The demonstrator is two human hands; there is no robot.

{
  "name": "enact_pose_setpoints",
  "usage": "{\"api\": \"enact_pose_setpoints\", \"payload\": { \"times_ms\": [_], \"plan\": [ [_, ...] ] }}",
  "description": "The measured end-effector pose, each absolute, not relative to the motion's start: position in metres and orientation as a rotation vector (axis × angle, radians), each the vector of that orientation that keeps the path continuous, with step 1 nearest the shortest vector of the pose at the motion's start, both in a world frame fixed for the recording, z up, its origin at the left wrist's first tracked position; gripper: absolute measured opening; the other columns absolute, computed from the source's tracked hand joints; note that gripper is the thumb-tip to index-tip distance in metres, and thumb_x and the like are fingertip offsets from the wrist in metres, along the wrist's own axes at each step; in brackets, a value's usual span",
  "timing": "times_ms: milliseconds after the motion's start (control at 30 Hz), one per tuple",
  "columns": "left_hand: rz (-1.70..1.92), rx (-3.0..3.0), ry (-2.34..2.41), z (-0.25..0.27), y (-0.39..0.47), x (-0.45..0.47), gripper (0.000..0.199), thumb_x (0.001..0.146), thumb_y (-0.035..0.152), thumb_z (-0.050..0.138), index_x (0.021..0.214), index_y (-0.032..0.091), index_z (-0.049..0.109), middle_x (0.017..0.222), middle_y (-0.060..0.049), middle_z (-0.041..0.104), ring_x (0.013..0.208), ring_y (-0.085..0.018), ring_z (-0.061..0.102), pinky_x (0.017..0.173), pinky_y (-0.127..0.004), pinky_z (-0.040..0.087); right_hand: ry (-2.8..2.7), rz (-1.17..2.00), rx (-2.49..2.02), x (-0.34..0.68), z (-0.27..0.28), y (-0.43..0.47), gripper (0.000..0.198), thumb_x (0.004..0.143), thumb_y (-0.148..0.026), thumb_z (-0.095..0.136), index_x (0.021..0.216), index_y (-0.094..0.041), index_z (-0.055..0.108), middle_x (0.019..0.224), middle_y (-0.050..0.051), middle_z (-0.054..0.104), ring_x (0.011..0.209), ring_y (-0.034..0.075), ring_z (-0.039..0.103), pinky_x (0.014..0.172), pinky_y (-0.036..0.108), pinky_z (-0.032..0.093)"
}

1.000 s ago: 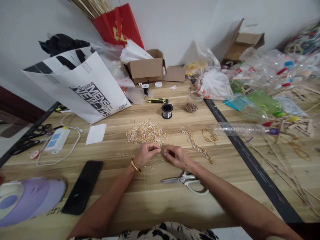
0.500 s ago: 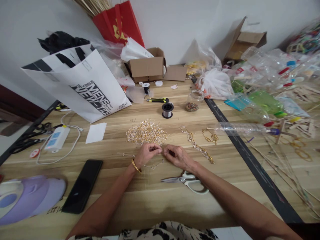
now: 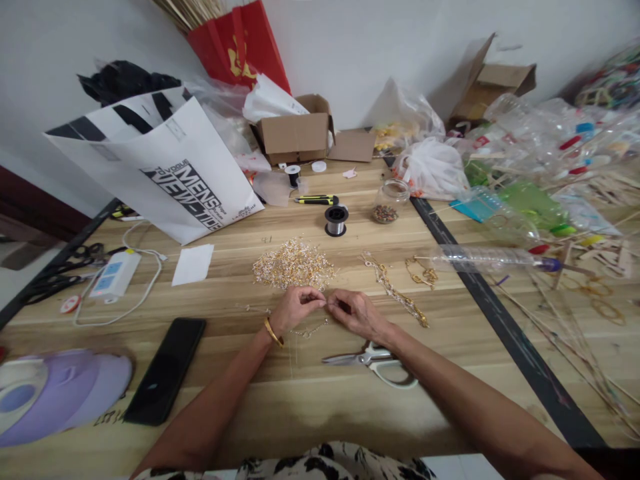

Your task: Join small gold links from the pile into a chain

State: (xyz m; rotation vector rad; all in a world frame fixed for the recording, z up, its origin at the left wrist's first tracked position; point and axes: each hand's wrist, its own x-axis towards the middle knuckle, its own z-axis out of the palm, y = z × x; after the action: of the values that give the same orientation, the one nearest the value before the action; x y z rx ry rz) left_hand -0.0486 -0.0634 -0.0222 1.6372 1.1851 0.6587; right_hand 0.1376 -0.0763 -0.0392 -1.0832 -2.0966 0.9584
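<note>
My left hand, with a gold bangle at the wrist, is closed in a pinch. Its fingertips nearly meet those of my right hand, also pinched. Whatever they pinch is too small to make out. A thin beaded string shows below and to the left of my left hand, partly hidden by it, and fine clear strands trail down the table. Just beyond my fingers lies a pile of gold and clear beads. Scissors with pale handles lie beside my right forearm.
Beaded strands lie to the right. Farther back stand a wire spool, a yellow-black cutter and a jar of beads. A phone and a power strip lie left; plastic bottles crowd the right.
Almost nothing differs. Both hands stay pinched at the same place, with the left fingertips shifted very slightly; the whole view has moved a touch.
</note>
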Motion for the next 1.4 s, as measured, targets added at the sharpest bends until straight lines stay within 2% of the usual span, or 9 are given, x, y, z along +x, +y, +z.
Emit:
{"api": "enact_pose_setpoints", "payload": {
  "times_ms": [300,600,1000,1400],
  "plan": [
    [0.664,1.596,1.140,-0.0262,-0.0623,-0.0498,0.015,0.070,0.025,0.067,0.072,0.010,0.066,0.069,-0.003,0.066,0.063,-0.012,0.058,0.062,-0.021,0.044,-2.096,0.952,-1.102,0.1370,-0.0393,-0.0763,0.012,0.083,-0.022,0.050,0.077,-0.015,0.057,0.062,-0.003,0.053,0.053,0.009,0.043,0.052,0.019,0.030],
    [0.622,1.647,1.143,-0.0268,-0.0623,-0.0514,0.019,0.075,0.029,0.062,0.074,0.010,0.067,0.065,-0.003,0.065,0.060,-0.012,0.056,0.059,-0.021,0.043,-2.101,0.953,-1.118,0.1374,-0.0395,-0.0764,0.012,0.083,-0.022,0.051,0.078,-0.015,0.059,0.060,-0.003,0.052,0.053,0.009,0.043,0.051,0.019,0.030],
    [0.592,1.763,1.152,-0.0247,-0.0637,-0.0516,0.017,0.077,0.025,0.059,0.076,0.010,0.067,0.074,-0.006,0.068,0.067,-0.014,0.059,0.065,-0.022,0.046,-2.098,0.966,-1.125,0.1372,-0.0404,-0.0760,0.011,0.083,-0.021,0.051,0.078,-0.015,0.060,0.063,-0.002,0.055,0.054,0.009,0.045,0.053,0.019,0.032],
    [0.617,1.843,1.208,-0.0218,-0.0641,-0.0510,0.016,0.076,0.025,0.059,0.074,0.012,0.068,0.072,-0.004,0.068,0.065,-0.013,0.058,0.062,-0.022,0.044,-2.098,0.974,-1.123,0.1372,-0.0393,-0.0762,0.012,0.083,-0.023,0.050,0.079,-0.015,0.059,0.063,-0.002,0.056,0.054,0.009,0.045,0.052,0.019,0.032]
  ]
}}
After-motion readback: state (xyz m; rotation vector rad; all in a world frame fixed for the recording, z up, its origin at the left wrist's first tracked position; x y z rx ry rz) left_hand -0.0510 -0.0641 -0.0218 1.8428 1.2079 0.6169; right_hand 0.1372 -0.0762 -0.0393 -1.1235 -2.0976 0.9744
